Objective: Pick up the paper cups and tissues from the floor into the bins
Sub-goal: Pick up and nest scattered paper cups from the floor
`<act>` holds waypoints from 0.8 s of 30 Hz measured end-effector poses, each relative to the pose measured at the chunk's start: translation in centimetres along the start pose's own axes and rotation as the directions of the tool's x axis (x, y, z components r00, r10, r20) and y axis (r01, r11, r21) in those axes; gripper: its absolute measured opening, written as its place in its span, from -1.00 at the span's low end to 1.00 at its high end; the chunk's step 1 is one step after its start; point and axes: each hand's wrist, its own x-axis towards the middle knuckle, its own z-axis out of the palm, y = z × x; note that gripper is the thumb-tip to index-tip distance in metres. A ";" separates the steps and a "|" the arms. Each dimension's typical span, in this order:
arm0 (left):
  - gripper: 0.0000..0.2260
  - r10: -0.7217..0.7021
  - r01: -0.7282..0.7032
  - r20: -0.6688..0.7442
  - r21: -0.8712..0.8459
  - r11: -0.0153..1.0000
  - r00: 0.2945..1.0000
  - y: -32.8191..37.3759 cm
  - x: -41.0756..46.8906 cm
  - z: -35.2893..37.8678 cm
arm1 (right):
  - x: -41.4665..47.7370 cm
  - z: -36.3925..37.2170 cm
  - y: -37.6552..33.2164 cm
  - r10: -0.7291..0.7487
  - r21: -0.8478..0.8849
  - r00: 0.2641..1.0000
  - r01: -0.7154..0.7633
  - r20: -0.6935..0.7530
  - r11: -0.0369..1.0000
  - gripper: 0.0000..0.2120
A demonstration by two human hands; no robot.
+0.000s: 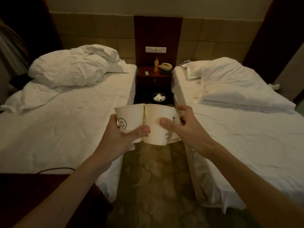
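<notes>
While the left hand (120, 134) grips the smiley cup (130, 117) and the right hand (180, 127) pinches the other cup (156, 129) with loosely spread fingers (184, 109), that cup could slip before reaching the twelve-o'clock bin (164, 99).

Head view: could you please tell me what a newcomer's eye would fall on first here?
At centre the left hand grips a smiley cup, which touches a second cup held by the right hand. Beyond them a bin holding white tissues stands on the floor before the nightstand, between the left bed and the right bed, both rumpled.
</notes>
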 end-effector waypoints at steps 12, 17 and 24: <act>-0.29 -0.043 0.043 0.041 -0.005 0.999 0.998 -2.5 31.5 12.0 | 28.8 -12.0 6.4 0.128 0.032 0.986 -0.125 -0.109 0.992 -0.08; -0.22 -0.040 0.040 0.016 0.008 0.999 0.999 -4.4 44.0 16.4 | 41.7 -16.2 10.0 0.131 0.039 0.987 -0.129 -0.087 0.991 -0.09; -0.40 -0.093 0.093 -0.032 0.016 0.996 0.995 -7.0 61.3 19.2 | 60.5 -19.7 13.9 0.162 0.076 0.985 -0.166 0.061 0.983 -0.04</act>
